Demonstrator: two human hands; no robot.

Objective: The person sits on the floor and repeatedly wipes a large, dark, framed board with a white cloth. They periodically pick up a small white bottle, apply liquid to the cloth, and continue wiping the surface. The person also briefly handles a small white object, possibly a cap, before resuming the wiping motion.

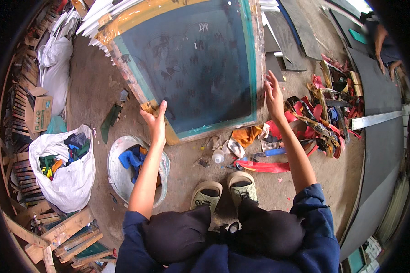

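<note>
A large screen-printing frame point(200, 73) with dark blue mesh, teal borders and brown tape along its edges is raised in front of me, tilted. At its lower left corner my left hand point(156, 125) grips the edge, thumb up along the taped side and the other fingers mostly hidden. My right hand point(274, 98) is at the right edge with fingers stretched out and apart; whether they touch the wood I cannot tell. Faint repeated marks and small white spots show on the mesh.
A bucket point(115, 182) with coloured rags and a white sack point(59, 193) of scraps stand left. Fabric strips point(323, 118) and a small bottle point(218, 156) lie on the floor. Along the right runs a dark table point(380, 150) with a metal bar point(376, 120); another person's hands point(387, 68) are beyond.
</note>
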